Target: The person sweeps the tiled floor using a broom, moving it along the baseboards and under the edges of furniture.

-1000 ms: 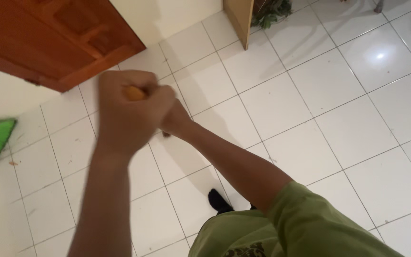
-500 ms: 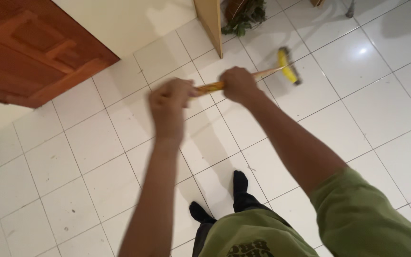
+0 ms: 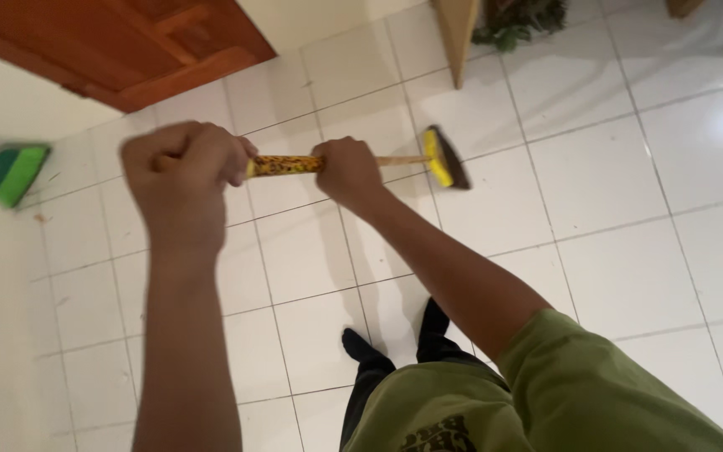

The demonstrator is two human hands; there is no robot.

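I hold a broom by its yellow patterned handle (image 3: 282,165) with both hands. My left hand (image 3: 182,172) grips the near end of the handle. My right hand (image 3: 346,171) grips it further down, toward the head. The yellow broom head (image 3: 443,158) with dark bristles rests on the white tiled floor (image 3: 612,192) ahead of me.
A green dustpan (image 3: 12,172) lies on the floor at the far left near the wall. A brown wooden door (image 3: 144,42) stands at the top left. A wooden panel edge (image 3: 458,33) and a leafy plant (image 3: 520,21) are at the top. My dark-socked feet (image 3: 366,345) are below.
The broom head has swept from the upper right toward the middle of the floor. My hands have moved left. The view has shifted, bringing the dustpan more into sight.
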